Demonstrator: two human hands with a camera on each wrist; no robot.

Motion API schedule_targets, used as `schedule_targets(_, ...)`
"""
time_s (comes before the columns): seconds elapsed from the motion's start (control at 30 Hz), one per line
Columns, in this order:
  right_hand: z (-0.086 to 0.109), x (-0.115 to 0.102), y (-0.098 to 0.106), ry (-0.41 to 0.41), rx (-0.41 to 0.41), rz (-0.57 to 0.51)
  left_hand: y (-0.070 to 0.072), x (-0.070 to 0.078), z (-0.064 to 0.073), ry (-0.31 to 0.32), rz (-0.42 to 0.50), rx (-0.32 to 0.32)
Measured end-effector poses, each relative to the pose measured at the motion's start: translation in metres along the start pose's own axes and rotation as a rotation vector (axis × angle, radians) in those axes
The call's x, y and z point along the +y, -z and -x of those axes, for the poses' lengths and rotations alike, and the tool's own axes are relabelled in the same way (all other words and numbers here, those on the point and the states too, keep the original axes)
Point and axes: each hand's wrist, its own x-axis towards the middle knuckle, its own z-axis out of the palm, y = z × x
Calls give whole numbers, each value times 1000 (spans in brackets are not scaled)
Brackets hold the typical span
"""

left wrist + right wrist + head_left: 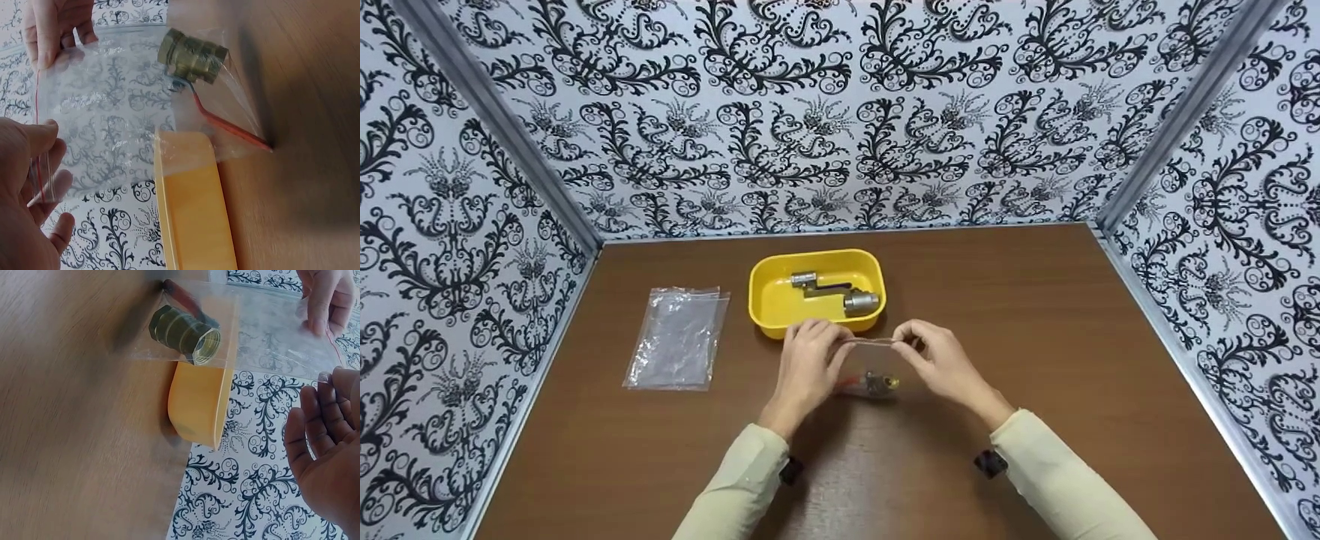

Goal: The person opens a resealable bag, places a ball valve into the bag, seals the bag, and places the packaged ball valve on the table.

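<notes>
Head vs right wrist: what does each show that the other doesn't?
Head only: flat clear bags on the table, metal parts inside the yellow tray, the sleeves.
Right wrist only: the threaded opening of the bagged brass valve.
Both: left hand and right hand at the edge of the held bag, the valve inside, tray, table, patterned wall.
</notes>
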Motion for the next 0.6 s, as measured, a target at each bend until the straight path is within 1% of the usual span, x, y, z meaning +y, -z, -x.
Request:
schedule_targets(0.13, 0, -2, 0, -17, -7, -7, 1, -3, 1, 10, -6, -20)
schedule_targets(0.27, 0, -3, -1, -20, -12, -14, 1, -7, 2, 37, -2, -29)
schedule_targets(0.43, 0, -1, 0, -7, -4, -6, 3, -15, 5, 56, 18, 0)
schedule_targets(0.6, 0, -1, 0, 5, -8, -1, 7, -19, 5, 42, 43, 27)
